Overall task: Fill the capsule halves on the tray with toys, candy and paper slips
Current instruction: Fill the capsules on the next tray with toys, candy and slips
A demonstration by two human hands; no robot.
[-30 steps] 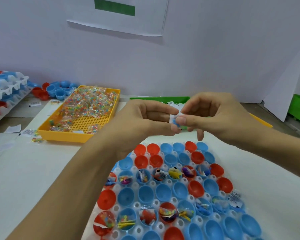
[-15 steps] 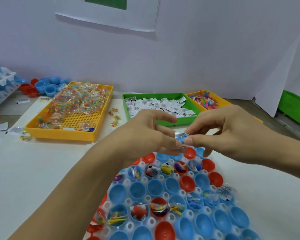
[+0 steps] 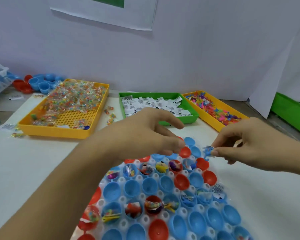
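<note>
A white tray point(image 3: 171, 174) of red and blue capsule halves lies in front of me; several halves hold candy, toys and slips, such as a filled red half point(image 3: 152, 204), while others like a blue half point(image 3: 149, 186) are bare. My right hand point(image 3: 246, 142) pinches a small blue toy with a paper slip point(image 3: 208, 150) above the tray's far right rows. My left hand point(image 3: 145, 134) hovers over the tray's far end, fingers loosely bent, holding nothing.
Behind the tray stand a yellow tray point(image 3: 55, 130) of wrapped candy, a green tray point(image 3: 180, 119) of paper slips and a yellow tray point(image 3: 210, 123) of small toys. Loose red and blue capsule halves point(image 3: 40, 84) lie far left. A green bin point(image 3: 291, 111) sits at right.
My hands have dropped lower and parted. The left hand has let go of the small toy and slip, which the right hand now holds alone, further right.
</note>
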